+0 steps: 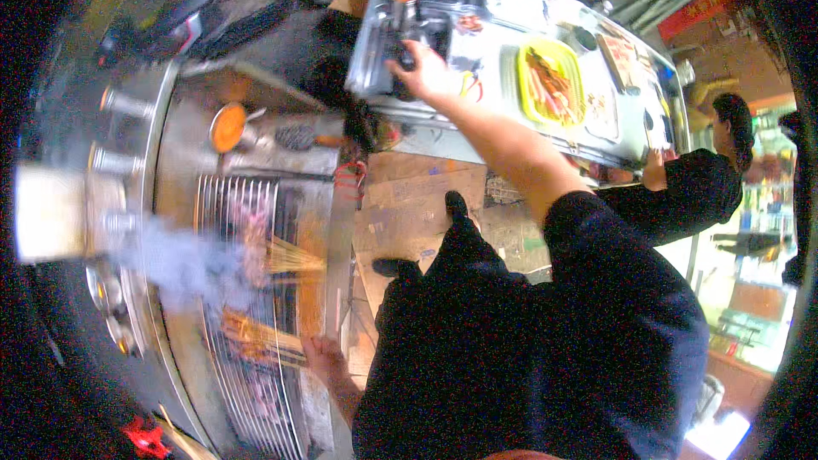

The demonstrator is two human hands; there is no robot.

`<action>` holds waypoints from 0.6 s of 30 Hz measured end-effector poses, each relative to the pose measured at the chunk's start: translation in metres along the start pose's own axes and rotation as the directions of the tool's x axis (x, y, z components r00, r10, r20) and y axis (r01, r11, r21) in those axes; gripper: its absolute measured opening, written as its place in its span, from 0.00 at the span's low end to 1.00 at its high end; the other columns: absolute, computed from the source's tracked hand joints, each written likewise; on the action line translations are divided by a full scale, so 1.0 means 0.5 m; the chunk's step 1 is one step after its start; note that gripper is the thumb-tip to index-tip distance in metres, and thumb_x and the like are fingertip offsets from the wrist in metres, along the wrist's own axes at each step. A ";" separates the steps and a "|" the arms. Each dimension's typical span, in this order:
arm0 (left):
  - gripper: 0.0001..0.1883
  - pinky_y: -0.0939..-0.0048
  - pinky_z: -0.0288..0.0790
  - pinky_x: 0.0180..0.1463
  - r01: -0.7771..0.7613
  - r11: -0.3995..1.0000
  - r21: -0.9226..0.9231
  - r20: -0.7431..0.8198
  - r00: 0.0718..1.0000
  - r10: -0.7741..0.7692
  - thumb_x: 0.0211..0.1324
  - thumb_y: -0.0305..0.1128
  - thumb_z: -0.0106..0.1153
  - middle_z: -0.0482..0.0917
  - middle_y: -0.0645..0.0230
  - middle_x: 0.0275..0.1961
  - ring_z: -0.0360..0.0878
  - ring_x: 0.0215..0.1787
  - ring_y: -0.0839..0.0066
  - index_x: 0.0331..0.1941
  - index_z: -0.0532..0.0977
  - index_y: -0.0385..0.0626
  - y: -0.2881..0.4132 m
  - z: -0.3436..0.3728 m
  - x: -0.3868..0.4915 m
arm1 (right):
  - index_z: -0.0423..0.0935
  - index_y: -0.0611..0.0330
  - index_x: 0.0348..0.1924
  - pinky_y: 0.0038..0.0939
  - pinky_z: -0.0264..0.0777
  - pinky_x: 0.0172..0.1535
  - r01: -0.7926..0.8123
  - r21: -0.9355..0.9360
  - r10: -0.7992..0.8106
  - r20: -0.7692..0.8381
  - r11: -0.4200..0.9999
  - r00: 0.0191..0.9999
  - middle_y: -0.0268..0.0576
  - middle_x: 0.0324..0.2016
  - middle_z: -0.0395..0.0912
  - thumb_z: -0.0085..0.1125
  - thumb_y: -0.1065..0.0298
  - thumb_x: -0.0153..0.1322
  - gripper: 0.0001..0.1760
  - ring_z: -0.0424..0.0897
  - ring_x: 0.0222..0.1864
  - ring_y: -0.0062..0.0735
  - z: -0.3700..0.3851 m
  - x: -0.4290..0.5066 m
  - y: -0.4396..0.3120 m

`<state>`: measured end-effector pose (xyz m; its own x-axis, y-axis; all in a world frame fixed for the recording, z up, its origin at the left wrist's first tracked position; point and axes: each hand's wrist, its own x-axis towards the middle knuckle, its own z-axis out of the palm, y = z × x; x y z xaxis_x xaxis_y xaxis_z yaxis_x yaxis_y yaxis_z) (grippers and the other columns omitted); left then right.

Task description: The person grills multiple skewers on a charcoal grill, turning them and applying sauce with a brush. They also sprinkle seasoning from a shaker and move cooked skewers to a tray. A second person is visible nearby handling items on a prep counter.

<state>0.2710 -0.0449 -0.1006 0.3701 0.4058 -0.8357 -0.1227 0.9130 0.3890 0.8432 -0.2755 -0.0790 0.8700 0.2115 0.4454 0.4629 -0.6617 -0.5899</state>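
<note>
My left hand (323, 354), low in the view, is closed on the stick ends of a bundle of skewers (246, 332) that lies over the metal grill (275, 390). Another bunch of skewered meat (254, 236) rests on the bars, with pale smoke drifting left of it. My right hand (423, 70) reaches over the metal table (489, 124), thumb and fingers apart. It is beside dark containers and near a bottle with an orange top (404, 9). Red-handled scissors (471, 88) lie close to the wrist. Blur hides fine detail.
A yellow-green basket (551, 45) of food stands on the table. Beyond it a person in dark clothing (703, 191) has a hand at the table's edge. An orange-filled bowl (229, 128) and a brush (297, 137) sit by the grill; shaker-like cans (118, 160) line its far side. Cardboard (415, 185) covers the floor.
</note>
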 end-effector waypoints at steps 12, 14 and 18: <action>0.08 0.79 0.57 0.27 -0.096 0.830 0.549 0.481 0.849 -0.220 0.66 0.35 0.46 0.61 0.78 0.24 0.59 0.24 0.84 0.43 0.69 0.46 -0.397 0.651 -0.044 | 0.64 0.71 0.57 0.39 0.64 0.58 -0.332 0.458 0.112 0.442 0.824 0.890 0.59 0.52 0.71 0.57 0.52 0.68 0.34 0.72 0.55 0.44 -0.198 -0.052 0.142; 0.06 0.81 0.55 0.24 -0.011 0.761 0.649 0.510 0.749 -0.423 0.67 0.34 0.44 0.61 0.78 0.25 0.57 0.23 0.85 0.41 0.68 0.48 -0.524 0.755 -0.027 | 0.72 0.69 0.52 0.33 0.66 0.56 -0.532 0.645 -0.026 0.649 0.548 0.761 0.50 0.47 0.77 0.55 0.50 0.70 0.29 0.74 0.51 0.33 -0.323 -0.126 0.150; 0.15 0.77 0.72 0.38 -0.119 0.462 0.879 0.442 0.570 -0.693 0.64 0.32 0.47 0.76 0.70 0.46 0.73 0.40 0.80 0.54 0.68 0.49 -0.814 0.884 -0.065 | 0.77 0.60 0.40 0.32 0.72 0.46 -0.736 0.537 0.430 0.597 0.412 0.677 0.41 0.34 0.80 0.53 0.65 0.70 0.11 0.77 0.39 0.29 -0.524 -0.225 0.241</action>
<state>0.7159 -0.4479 -0.0601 0.7029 -0.4197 -0.5743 0.7081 0.3373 0.6203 0.7566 -0.5677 -0.0238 0.8896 0.2882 -0.3542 -0.3579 -0.0418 -0.9328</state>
